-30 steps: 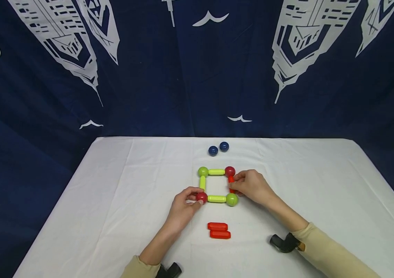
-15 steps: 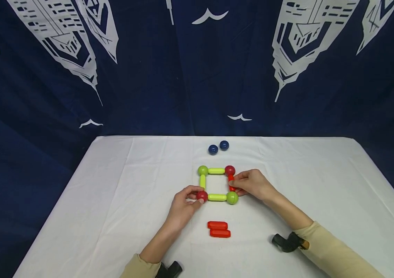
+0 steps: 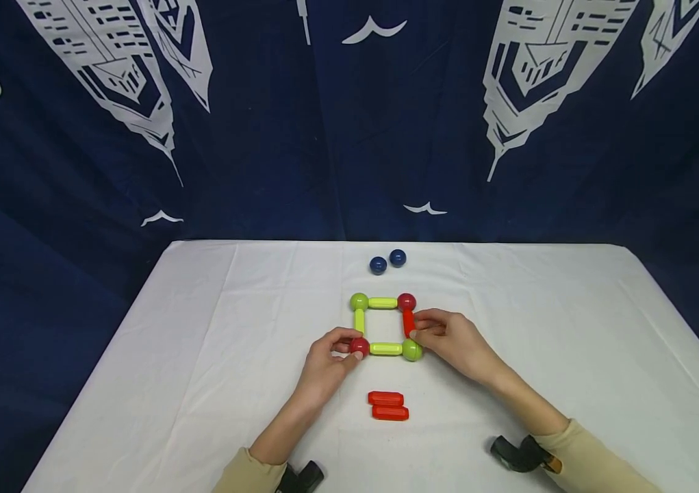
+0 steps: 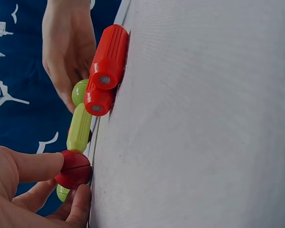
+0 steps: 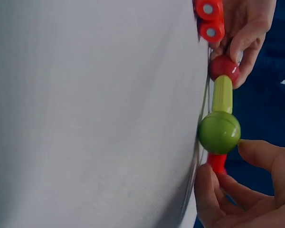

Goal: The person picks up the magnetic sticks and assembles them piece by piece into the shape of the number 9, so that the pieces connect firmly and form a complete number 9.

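A square of magnetic rods and balls lies on the white-covered table (image 3: 250, 308). My left hand (image 3: 322, 370) pinches the red ball (image 4: 75, 169) at its near left corner between thumb and fingers. My right hand (image 3: 456, 342) has its fingers curled at the lower end of the red rod (image 3: 408, 322), the thumb tip right by the near right green ball (image 5: 220, 132). Yellow-green rods (image 3: 385, 349) form the other sides. A green ball (image 3: 359, 302) and another red ball (image 3: 407, 302) make the far corners.
Two spare red rods (image 3: 389, 413) lie side by side in front of the square. Behind it sit two dark blue balls (image 3: 378, 266). A dark blue patterned cloth (image 3: 337, 137) hangs beyond the table's far edge.
The right hand has shifted slightly right and toward me, its thumb sliding from the red rod's middle to its near end, so more of the rod shows. The left hand stays on the red ball.
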`<state>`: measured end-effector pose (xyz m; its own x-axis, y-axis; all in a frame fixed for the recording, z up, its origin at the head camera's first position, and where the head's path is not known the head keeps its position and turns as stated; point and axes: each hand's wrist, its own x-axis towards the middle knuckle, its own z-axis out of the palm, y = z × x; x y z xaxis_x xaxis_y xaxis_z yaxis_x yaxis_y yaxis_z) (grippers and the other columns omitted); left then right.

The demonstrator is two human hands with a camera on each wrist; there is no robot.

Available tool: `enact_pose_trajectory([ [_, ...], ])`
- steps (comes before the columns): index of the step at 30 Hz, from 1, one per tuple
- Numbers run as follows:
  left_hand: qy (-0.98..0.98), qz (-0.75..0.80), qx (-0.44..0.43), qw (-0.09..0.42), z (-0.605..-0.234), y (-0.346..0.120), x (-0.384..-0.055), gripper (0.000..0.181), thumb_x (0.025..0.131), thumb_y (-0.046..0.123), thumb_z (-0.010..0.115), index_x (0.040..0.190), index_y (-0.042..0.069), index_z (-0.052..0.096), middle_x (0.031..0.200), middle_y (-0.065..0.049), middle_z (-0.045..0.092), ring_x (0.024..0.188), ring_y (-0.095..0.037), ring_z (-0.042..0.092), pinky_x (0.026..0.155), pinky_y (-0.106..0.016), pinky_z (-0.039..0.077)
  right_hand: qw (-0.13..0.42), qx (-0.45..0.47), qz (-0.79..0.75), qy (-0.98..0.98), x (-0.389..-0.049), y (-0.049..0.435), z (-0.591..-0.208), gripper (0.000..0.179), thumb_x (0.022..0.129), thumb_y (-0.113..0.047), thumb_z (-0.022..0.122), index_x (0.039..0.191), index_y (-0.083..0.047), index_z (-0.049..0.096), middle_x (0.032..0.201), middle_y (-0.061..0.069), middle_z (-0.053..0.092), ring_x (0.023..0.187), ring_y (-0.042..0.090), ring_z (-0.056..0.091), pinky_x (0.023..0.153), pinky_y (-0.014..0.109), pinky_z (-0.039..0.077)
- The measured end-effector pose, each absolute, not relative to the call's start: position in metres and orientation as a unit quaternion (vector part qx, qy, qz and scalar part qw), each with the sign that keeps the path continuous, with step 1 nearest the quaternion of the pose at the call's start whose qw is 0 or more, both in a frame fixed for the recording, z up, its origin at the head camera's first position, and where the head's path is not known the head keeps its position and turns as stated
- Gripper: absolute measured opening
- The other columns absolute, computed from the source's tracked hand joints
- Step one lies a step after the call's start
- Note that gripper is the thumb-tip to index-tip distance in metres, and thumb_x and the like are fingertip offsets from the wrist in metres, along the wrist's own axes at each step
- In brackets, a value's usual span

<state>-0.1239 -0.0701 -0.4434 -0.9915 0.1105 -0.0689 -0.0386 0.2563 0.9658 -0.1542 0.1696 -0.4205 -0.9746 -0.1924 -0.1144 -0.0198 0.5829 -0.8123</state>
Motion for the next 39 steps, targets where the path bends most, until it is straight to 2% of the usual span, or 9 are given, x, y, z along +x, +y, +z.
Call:
enact_pose_trajectory([
  [3,0.791,0.609,0.024,0.062,-0.444,-0.07,-0.124,0.026,0.088,-0.001,0.067,0.114,0.005,0.066,0.097,-0.008,0.06,0.091,-0.022,0.052,0.074,-0.029,0.046,0.047,-0.086,-0.431,0.897,-0.138,0.17,-0.417,0.028,0.091,-0.014,0.069,0.118,-0.006,0.066,0.098,0.002,0.066,0.086,0.017,0.062,0.074,0.029,0.053],
  [6,0.792,0.607,0.027,0.063,-0.444,-0.07,-0.124,0.027,0.089,-0.001,0.066,0.115,0.004,0.066,0.097,-0.008,0.061,0.091,-0.021,0.052,0.074,-0.029,0.045,0.031,-0.108,-0.438,0.892,-0.122,0.168,-0.416,0.023,0.09,-0.008,0.069,0.113,-0.011,0.069,0.096,-0.001,0.064,0.086,0.017,0.061,0.072,0.027,0.054],
  [8,0.792,0.606,0.027,0.062,-0.443,-0.07,-0.124,0.026,0.088,-0.001,0.066,0.114,0.004,0.066,0.097,-0.007,0.061,0.091,-0.021,0.052,0.074,-0.028,0.045,0.04,-0.133,-0.445,0.884,-0.114,0.165,-0.416,0.023,0.089,-0.006,0.071,0.111,-0.013,0.069,0.1,-0.001,0.065,0.086,0.016,0.061,0.074,0.027,0.054],
  [12,0.79,0.609,0.027,0.058,-0.442,-0.07,-0.125,0.026,0.088,-0.001,0.067,0.114,0.004,0.067,0.097,-0.008,0.062,0.091,-0.021,0.052,0.074,-0.027,0.043,0.093,-0.191,-0.45,0.867,-0.104,0.159,-0.415,0.023,0.089,-0.01,0.072,0.111,-0.016,0.071,0.106,-0.004,0.067,0.086,0.013,0.063,0.077,0.028,0.054],
  [17,0.789,0.611,0.027,0.063,-0.441,-0.07,-0.124,0.027,0.089,0.0,0.066,0.115,0.003,0.066,0.098,-0.009,0.062,0.091,-0.021,0.052,0.073,-0.026,0.043,0.147,-0.238,-0.415,0.866,-0.101,0.15,-0.419,0.021,0.089,-0.016,0.072,0.11,-0.019,0.073,0.097,-0.013,0.066,0.086,0.009,0.059,0.073,0.025,0.051],
  [23,0.789,0.61,0.029,0.064,-0.443,-0.07,-0.124,0.027,0.089,-0.001,0.066,0.115,0.004,0.065,0.098,-0.007,0.062,0.09,-0.021,0.052,0.072,-0.026,0.044,0.154,-0.26,-0.381,0.874,-0.1,0.141,-0.423,0.021,0.088,-0.012,0.073,0.108,-0.018,0.073,0.095,-0.017,0.065,0.085,0.007,0.056,0.071,0.025,0.049],
  [28,0.792,0.606,0.028,0.066,-0.445,-0.069,-0.125,0.027,0.089,0.0,0.066,0.115,0.004,0.065,0.099,-0.006,0.062,0.092,-0.021,0.052,0.073,-0.027,0.045,0.174,-0.253,-0.394,0.866,-0.097,0.141,-0.421,0.024,0.091,-0.008,0.068,0.115,-0.012,0.07,0.1,-0.013,0.064,0.088,0.009,0.056,0.076,0.026,0.048],
  [34,0.793,0.605,0.029,0.065,-0.444,-0.069,-0.124,0.027,0.089,0.001,0.066,0.115,0.005,0.065,0.099,-0.007,0.061,0.092,-0.022,0.052,0.073,-0.029,0.046,0.216,-0.194,-0.47,0.833,-0.094,0.156,-0.417,0.025,0.096,-0.005,0.06,0.12,-0.009,0.064,0.11,-0.002,0.063,0.098,0.02,0.055,0.08,0.025,0.049],
  [39,0.792,0.607,0.031,0.062,-0.443,-0.069,-0.124,0.027,0.088,-0.001,0.066,0.114,0.005,0.066,0.098,-0.007,0.062,0.091,-0.021,0.052,0.073,-0.028,0.045,0.252,-0.161,-0.534,0.791,-0.096,0.17,-0.418,0.024,0.099,-0.002,0.052,0.122,0.004,0.055,0.101,0.01,0.06,0.093,0.024,0.055,0.077,0.026,0.051],
])
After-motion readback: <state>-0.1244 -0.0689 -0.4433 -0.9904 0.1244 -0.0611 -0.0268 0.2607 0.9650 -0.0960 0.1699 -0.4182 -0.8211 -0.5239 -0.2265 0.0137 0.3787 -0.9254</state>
